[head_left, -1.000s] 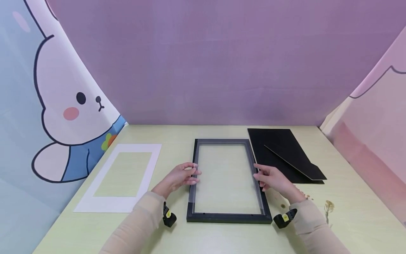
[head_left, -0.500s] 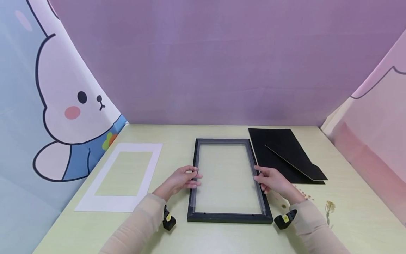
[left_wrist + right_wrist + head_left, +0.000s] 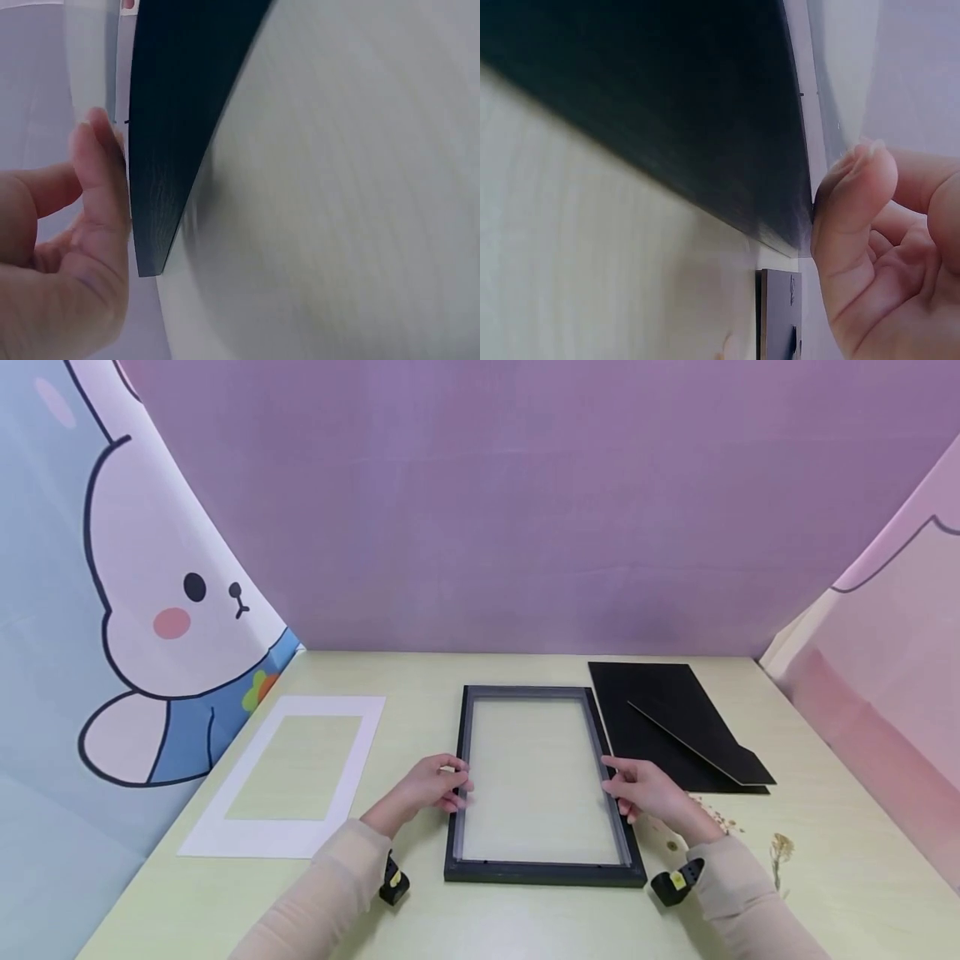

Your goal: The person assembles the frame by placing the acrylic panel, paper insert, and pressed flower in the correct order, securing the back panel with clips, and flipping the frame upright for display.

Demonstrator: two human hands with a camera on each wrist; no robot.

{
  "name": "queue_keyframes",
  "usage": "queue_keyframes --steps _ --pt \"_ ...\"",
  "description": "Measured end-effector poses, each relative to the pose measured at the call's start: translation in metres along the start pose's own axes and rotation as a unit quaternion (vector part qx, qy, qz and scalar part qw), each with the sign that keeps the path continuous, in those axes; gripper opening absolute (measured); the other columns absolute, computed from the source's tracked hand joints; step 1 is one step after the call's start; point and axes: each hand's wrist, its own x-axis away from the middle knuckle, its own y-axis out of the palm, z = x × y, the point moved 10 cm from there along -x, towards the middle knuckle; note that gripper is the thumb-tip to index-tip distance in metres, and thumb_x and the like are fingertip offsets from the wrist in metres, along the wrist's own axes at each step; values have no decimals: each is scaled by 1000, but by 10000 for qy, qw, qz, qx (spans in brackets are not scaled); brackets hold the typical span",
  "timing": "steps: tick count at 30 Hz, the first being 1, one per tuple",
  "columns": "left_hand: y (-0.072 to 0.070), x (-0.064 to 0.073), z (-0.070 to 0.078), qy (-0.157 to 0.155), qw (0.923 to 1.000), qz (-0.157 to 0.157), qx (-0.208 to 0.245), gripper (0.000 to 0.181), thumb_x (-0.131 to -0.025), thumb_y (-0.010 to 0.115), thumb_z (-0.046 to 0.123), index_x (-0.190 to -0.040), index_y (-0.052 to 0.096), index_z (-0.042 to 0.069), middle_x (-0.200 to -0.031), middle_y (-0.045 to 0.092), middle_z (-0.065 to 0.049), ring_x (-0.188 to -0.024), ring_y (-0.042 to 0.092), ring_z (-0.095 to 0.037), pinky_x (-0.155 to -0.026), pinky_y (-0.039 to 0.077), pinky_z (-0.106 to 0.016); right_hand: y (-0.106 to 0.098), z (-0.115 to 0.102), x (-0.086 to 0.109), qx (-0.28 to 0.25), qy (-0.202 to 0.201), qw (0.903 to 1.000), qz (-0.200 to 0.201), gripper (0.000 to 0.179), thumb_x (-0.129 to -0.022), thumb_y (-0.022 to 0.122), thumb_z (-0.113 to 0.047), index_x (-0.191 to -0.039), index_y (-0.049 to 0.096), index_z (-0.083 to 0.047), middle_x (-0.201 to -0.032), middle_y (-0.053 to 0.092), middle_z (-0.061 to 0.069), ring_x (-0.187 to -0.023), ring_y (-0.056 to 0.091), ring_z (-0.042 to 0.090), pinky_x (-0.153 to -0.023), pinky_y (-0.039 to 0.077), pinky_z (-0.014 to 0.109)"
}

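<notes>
A dark rectangular picture frame (image 3: 546, 873) lies on the table in the middle of the head view. Over its opening is a clear sheet (image 3: 536, 777), its edges nearly lined up with the frame. My left hand (image 3: 423, 787) pinches the sheet at the left side, thumb and fingertips at its edge. Opposite, my right hand (image 3: 647, 789) pinches the right edge. Both wrist views show the frame's dark outer side (image 3: 176, 112) beside the fingers, with the translucent sheet (image 3: 847, 67) rising past the right fingertips. The contact of the fingertips is partly hidden.
A white mat board (image 3: 262, 839) with a cut-out window lies at the left. Black backing board (image 3: 637, 685) with a stand leg (image 3: 705, 743) lies at the back right. Dried flowers (image 3: 782, 850) lie near my right forearm, partly under it. A purple cloth (image 3: 525, 527) hangs behind.
The clear sheet has settled lower and closer into line with the frame. Both hands have shifted slightly down with it. The left fingers have drawn in a little.
</notes>
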Motion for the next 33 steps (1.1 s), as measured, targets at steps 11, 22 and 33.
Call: queue_keyframes --steps 11,22,33 --pt "0 3 7 229 9989 279 -312 21 -89 55 0 -107 54 -10 -78 58 -13 -52 55 -12 -55 52 -28 0 0 1 190 -18 9998 47 55 -91 56 -6 -137 32 11 -71 51 7 -50 46 13 -43 44 26" --pt "-3 0 9 268 9965 524 -601 41 -88 59 2 -125 43 -5 -84 58 -13 -53 57 -15 -53 51 -28 -2 5 -2 381 97 9991 141 53 -91 55 -5 -137 33 8 -66 49 6 -47 43 13 -42 41 26" --pt "-3 -2 12 328 9937 567 -906 49 -88 59 3 -134 42 -3 -80 58 -10 -50 56 -13 -52 51 -28 -3 0 -2 530 10 9982 280 53 -90 56 -4 -137 33 9 -68 50 6 -47 44 14 -42 42 28"
